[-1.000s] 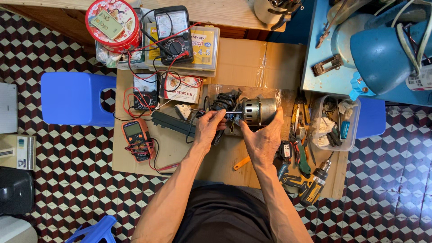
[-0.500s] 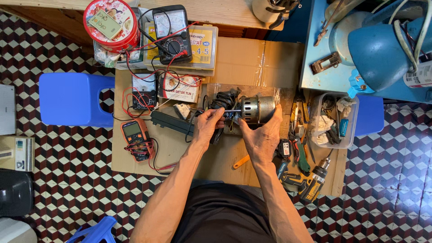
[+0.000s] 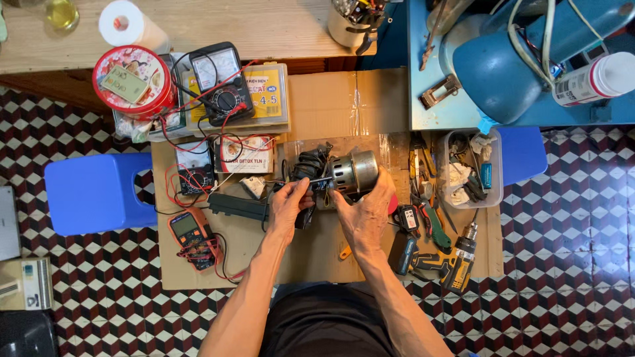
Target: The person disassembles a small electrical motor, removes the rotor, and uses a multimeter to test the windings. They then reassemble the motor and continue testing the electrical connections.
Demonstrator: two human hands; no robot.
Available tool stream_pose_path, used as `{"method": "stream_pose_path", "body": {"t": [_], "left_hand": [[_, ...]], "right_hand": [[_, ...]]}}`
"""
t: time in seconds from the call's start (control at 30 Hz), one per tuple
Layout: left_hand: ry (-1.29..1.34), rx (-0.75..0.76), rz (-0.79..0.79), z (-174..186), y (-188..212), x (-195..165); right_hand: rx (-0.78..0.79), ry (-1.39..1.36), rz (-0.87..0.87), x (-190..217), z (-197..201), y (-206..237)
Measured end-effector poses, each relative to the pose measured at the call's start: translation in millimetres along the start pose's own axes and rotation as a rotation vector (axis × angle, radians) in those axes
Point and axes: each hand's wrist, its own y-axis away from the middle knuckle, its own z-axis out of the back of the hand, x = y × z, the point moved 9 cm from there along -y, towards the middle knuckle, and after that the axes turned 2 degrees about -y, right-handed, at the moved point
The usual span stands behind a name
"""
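Head view: we look straight down on our two bare forearms reaching over a sheet of cardboard (image 3: 344,106) spread on a checkered tile floor (image 3: 569,264).
Left hand: our left hand (image 3: 289,205) is closed around a thin dark tool (image 3: 316,182), its tip pointing right toward the motor's end; we cannot tell exactly what kind of tool it is.
Right hand: our right hand (image 3: 366,215) is wrapped around the lower side of the small metal motor (image 3: 354,173), fingers curled up against its housing.
Motor: it lies on its side near the middle of the cardboard, silver drum to the right, with a bundle of black wires (image 3: 309,162) just to its left.
Hands together: they sit close, almost touching, both working at the motor.
Left of us: an orange multimeter (image 3: 188,228) with red leads lies on the cardboard, and a blue plastic stool (image 3: 92,192) stands beside it on the tiles.
Above: a black analogue meter (image 3: 221,82) rests on a yellow-lidded box, next to a round red tin (image 3: 132,82).
Right of us: a cordless drill (image 3: 460,261) lies near the cardboard's edge, below a clear plastic tub (image 3: 495,158) of small parts.
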Motion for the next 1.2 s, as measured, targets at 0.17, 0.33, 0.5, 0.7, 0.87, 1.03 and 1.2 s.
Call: {"method": "stream_pose_path", "body": {"t": [0.17,0.33,0.5,0.7,0.87,1.03,1.2], "left_hand": [[0.033,0.012,0.028,2.1,3.2,8.0],[0.016,0.018,0.035,1.8,4.6,8.8],[0.040,0.025,0.041,-0.3,5.9,10.5],[0.047,0.022,0.046,-1.9,6.0,12.3],[0.036,0.014,0.057,-0.1,8.6,14.1],[0.048,0.030,0.048,0.6,10.4,16.7],[0.026,0.023,0.063,4.1,11.1,20.2]], "right_hand": [[-0.014,-0.090,-0.056,-15.2,-3.7,7.6],[-0.010,-0.077,-0.049,-17.2,-3.3,9.9],[-0.006,-0.092,-0.070,-16.7,-1.2,11.0],[-0.015,-0.061,-0.104,-19.3,-0.1,12.0],[-0.055,-0.095,-0.095,-18.8,5.3,14.8],[-0.076,-0.119,-0.089,-20.8,10.1,19.1],[-0.079,-0.144,-0.090,-23.7,10.7,22.2]]}}
